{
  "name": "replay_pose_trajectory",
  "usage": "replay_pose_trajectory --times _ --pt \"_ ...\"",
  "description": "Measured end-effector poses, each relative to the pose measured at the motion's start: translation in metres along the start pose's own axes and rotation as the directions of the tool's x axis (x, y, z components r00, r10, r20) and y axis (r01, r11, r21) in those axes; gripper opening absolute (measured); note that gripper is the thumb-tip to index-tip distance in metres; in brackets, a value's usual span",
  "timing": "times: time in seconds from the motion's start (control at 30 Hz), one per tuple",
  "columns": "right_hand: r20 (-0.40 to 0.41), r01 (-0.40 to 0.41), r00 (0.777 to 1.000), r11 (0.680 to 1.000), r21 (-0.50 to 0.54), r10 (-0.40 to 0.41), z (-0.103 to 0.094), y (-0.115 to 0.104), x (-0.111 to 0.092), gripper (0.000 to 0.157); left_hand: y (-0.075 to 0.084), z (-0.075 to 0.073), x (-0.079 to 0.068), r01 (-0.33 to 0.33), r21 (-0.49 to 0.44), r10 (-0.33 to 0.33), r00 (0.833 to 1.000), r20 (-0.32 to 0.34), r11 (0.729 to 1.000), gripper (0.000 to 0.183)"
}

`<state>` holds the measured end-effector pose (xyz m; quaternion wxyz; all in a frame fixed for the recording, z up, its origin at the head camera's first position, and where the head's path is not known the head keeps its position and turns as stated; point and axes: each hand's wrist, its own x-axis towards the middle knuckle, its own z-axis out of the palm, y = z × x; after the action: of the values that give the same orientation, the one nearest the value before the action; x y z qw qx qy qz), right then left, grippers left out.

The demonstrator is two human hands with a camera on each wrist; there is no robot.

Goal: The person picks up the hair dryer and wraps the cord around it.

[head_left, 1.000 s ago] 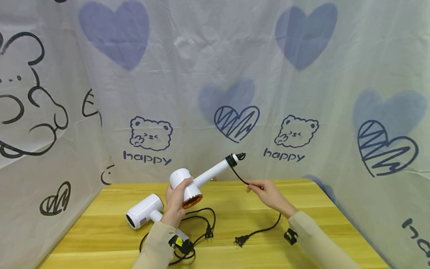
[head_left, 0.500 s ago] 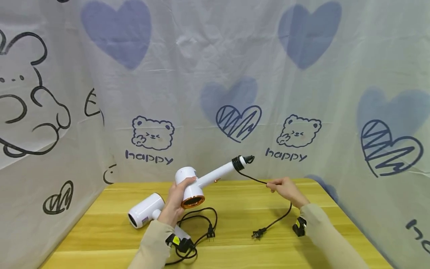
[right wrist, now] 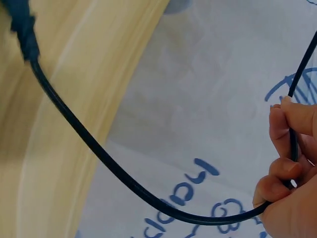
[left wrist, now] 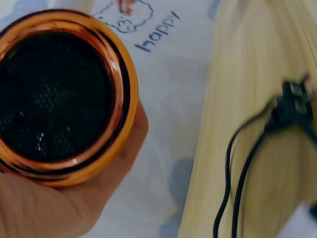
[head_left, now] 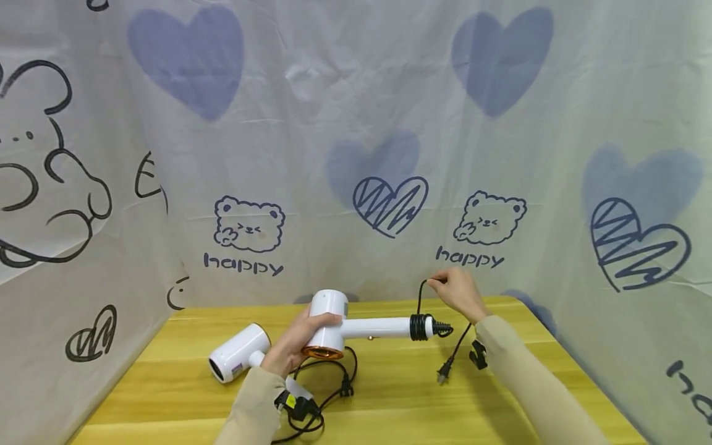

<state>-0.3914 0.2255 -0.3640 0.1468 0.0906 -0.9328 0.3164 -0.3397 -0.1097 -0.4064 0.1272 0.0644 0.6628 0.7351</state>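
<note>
My left hand (head_left: pixel 297 337) grips the head of a white hair dryer (head_left: pixel 375 327) above the table. Its handle points right, nearly level, with black cord coiled near the end. A copper-coloured ring (left wrist: pixel 128 99) around the dark mesh faces the left wrist camera. Between thumb and fingers, my right hand (head_left: pixel 457 292) pinches the black power cord (head_left: pixel 420 298), up and to the right of the handle's end. From that hand the cord's free end hangs in a curve, with the plug (head_left: pixel 444 369) at its tip. The right wrist view shows the cord (right wrist: pixel 124 181) running through the curled fingers.
A second white hair dryer (head_left: pixel 239 353) lies on the yellow wooden table (head_left: pixel 400 408) at the left, partly behind my left forearm. Its black cord and plug (head_left: pixel 346 388) lie to the right of it. A printed curtain (head_left: pixel 311 154) encloses the table's back and sides.
The held dryer's handle has swung down from a raised slant to nearly level. My right hand first moved right, pulling the cord outward, then rose and came back left with it.
</note>
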Motion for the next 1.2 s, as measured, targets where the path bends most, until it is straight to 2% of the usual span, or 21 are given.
replay_pose_trajectory --times 0.1,0.2,0.37,0.5,0.63,0.8,0.93,1.1,1.13,1.2 --pt "-0.036 0.062 0.997 0.998 -0.015 -0.062 -0.002 -0.007 0.001 0.023 0.000 -0.001 0.001 -0.026 0.089 0.029 0.999 -0.029 0.996 0.072" --pt "-0.070 0.123 0.989 0.990 -0.063 -0.128 -0.001 -0.012 0.002 0.021 0.000 -0.001 0.001 -0.061 0.214 0.078 0.994 -0.073 0.975 0.076" --pt "-0.183 0.203 0.957 0.969 -0.141 -0.227 -0.003 -0.022 0.004 0.018 -0.003 0.003 0.003 -0.101 0.351 0.168 0.972 -0.165 0.931 0.082" --pt "-0.200 0.201 0.951 0.963 -0.182 -0.236 -0.004 -0.032 0.001 0.020 -0.003 0.004 0.007 -0.097 0.449 0.239 0.932 -0.271 0.888 0.090" --pt "-0.220 0.195 0.946 0.961 -0.195 -0.237 0.000 -0.042 -0.005 0.020 -0.004 0.007 0.009 -0.071 0.516 0.291 0.886 -0.361 0.854 0.090" --pt "-0.238 0.259 0.927 0.954 -0.154 -0.290 0.009 -0.050 -0.014 0.019 -0.004 0.011 0.009 -0.043 0.565 0.353 0.819 -0.453 0.824 0.087" --pt "-0.266 0.309 0.903 0.941 -0.139 -0.336 0.015 -0.052 -0.022 0.016 -0.001 0.008 0.011 -0.027 0.550 0.362 0.780 -0.510 0.834 0.089" --pt "-0.250 0.436 0.847 0.883 -0.176 -0.468 0.023 -0.050 -0.029 0.012 0.003 -0.003 0.015 0.002 0.440 0.301 0.727 -0.617 0.898 0.092" --pt "-0.242 0.461 0.836 0.869 -0.179 -0.493 0.025 -0.049 -0.030 0.011 0.004 -0.005 0.015 0.004 0.413 0.282 0.724 -0.629 0.910 0.093" --pt "-0.220 0.503 0.820 0.848 -0.166 -0.529 0.029 -0.047 -0.033 0.011 0.004 -0.007 0.016 -0.003 0.361 0.249 0.729 -0.637 0.932 0.095"
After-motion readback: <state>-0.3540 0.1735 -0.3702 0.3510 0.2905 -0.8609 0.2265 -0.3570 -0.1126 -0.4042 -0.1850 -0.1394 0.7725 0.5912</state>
